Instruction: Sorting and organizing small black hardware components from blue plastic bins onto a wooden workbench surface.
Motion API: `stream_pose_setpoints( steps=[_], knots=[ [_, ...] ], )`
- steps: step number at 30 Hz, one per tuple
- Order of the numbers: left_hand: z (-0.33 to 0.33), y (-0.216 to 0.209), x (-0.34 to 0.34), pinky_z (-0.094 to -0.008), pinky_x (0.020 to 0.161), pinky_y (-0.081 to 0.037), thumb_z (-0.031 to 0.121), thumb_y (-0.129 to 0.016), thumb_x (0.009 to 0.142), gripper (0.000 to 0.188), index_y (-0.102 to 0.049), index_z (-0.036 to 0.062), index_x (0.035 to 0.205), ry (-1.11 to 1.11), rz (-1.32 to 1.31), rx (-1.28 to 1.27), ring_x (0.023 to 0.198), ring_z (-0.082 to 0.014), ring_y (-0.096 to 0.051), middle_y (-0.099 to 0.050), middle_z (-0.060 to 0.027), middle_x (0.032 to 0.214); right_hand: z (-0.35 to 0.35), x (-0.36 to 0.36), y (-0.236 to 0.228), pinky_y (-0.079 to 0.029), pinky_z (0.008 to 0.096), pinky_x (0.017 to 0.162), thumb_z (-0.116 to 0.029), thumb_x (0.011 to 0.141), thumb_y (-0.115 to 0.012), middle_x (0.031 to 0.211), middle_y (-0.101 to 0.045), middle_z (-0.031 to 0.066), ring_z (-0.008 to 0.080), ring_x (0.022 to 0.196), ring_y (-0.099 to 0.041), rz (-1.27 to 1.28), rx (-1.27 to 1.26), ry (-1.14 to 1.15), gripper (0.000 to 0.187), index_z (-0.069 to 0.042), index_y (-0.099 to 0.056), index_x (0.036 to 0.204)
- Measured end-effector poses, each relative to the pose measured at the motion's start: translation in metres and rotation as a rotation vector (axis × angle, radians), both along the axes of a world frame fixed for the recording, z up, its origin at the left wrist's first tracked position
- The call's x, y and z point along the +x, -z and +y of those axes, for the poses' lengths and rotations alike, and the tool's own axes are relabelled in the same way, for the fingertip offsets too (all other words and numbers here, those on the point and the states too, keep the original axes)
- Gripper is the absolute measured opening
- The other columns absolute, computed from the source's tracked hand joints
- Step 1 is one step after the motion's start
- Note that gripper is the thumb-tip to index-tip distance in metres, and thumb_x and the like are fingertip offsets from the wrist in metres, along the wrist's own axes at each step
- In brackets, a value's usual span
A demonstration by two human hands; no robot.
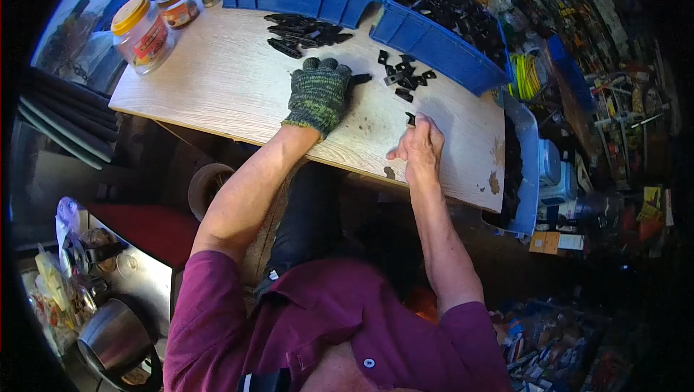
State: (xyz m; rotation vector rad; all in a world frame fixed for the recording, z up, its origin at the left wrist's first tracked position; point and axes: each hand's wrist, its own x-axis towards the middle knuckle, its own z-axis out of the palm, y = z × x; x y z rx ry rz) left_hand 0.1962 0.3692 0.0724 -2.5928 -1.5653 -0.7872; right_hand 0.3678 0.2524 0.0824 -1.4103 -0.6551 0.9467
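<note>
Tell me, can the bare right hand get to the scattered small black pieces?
Probably yes: the right hand is close to the small black pieces, with just tabletop between. But it pinches a dark piece, so its fingers look partly busy.

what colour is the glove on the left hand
The glove is green, mottled with dark grey or black; the head view shows it.

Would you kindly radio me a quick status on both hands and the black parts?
Left hand gloved, black piece alongside, grip unclear. Right hand bare, pinching a small black part. Loose parts and blue bins ahead.
</note>
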Motion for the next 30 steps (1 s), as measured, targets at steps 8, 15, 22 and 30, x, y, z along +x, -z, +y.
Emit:
stream_pose_setpoints(
  steps=[8, 15, 22, 30],
  knots=[
    [-0.048, 0.005, 0.015, -0.0444, 0.075, -0.052, 0.020, -0.061, 0.092, 0.021, -0.065, 0.0055, 0.106, 0.540, -0.605, -0.297, 0.086, -0.0369, -0.066, -0.069, -0.0165, 0.095, -0.002, 0.004, 0.002, -0.052, 0.0394, 0.041, -0.031, 0.097, -0.052, 0.048, -0.033, 0.0005, 0.0126, 0.038, -0.033, 0.136, 0.114, 0.078, 0.029, -0.002, -0.050, 0.088],
    [-0.048, 0.027, 0.023, -0.0398, 0.079, -0.052, 0.020, -0.059, 0.096, 0.024, -0.067, 0.0025, 0.111, 0.590, -0.603, -0.371, 0.094, -0.0331, -0.066, -0.069, -0.0169, 0.106, -0.002, 0.001, 0.000, -0.052, 0.0434, 0.041, -0.033, 0.097, -0.049, 0.047, -0.028, -0.0006, 0.0128, 0.038, -0.033, 0.060, 0.083, 0.063, 0.030, -0.008, -0.043, 0.080],
    [-0.045, 0.032, 0.023, -0.0441, 0.088, -0.050, 0.016, -0.056, 0.092, 0.030, -0.067, 0.0112, 0.119, 0.644, -0.512, -0.312, 0.102, -0.0331, -0.063, -0.065, -0.0122, 0.122, -0.005, 0.000, 0.000, -0.052, 0.0372, 0.041, -0.027, 0.096, -0.053, 0.047, -0.035, 0.0012, 0.0126, 0.037, -0.035, 0.092, 0.109, 0.093, 0.028, -0.002, -0.047, 0.085],
    [-0.050, 0.037, 0.033, -0.0438, 0.090, -0.049, 0.015, -0.054, 0.093, 0.031, -0.065, 0.0084, 0.121, 0.599, -0.544, -0.393, 0.105, -0.0333, -0.063, -0.065, -0.0129, 0.121, -0.004, 0.000, 0.004, -0.051, 0.0365, 0.043, -0.027, 0.097, -0.051, 0.047, -0.032, 0.0003, 0.0123, 0.038, -0.034, 0.002, 0.075, 0.056, 0.024, -0.004, -0.050, 0.091]
  ],
)
